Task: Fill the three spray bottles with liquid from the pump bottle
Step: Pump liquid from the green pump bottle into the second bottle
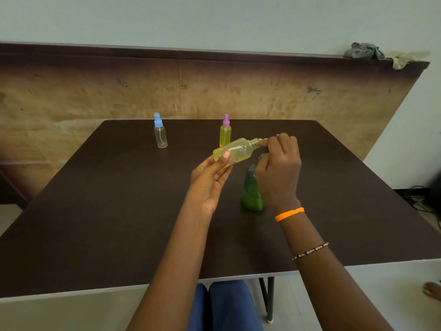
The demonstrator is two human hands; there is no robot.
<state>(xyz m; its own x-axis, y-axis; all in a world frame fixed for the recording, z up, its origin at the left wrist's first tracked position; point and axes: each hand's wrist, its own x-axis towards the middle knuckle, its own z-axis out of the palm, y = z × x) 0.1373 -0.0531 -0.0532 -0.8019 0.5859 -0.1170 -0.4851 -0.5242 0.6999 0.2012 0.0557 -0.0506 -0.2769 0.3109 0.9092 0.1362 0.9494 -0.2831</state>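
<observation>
My left hand (210,180) holds an uncapped spray bottle (235,150) tilted almost flat, its threaded neck pointing right; yellow-green liquid lies in it. My right hand (278,168) is at that neck, its fingers closed over the head of the green pump bottle (251,194), which stands on the table and is partly hidden behind the hand. A spray bottle with a purple cap (225,132) stands upright behind, holding yellow liquid. Further left stands a clear spray bottle with a blue cap (160,132), which looks empty.
The dark brown table (119,211) runs to a wooden board at the back. Crumpled cloths (365,52) lie on the board's top right corner. Cables (420,199) lie on the floor to the right. My knees show below the table's front edge.
</observation>
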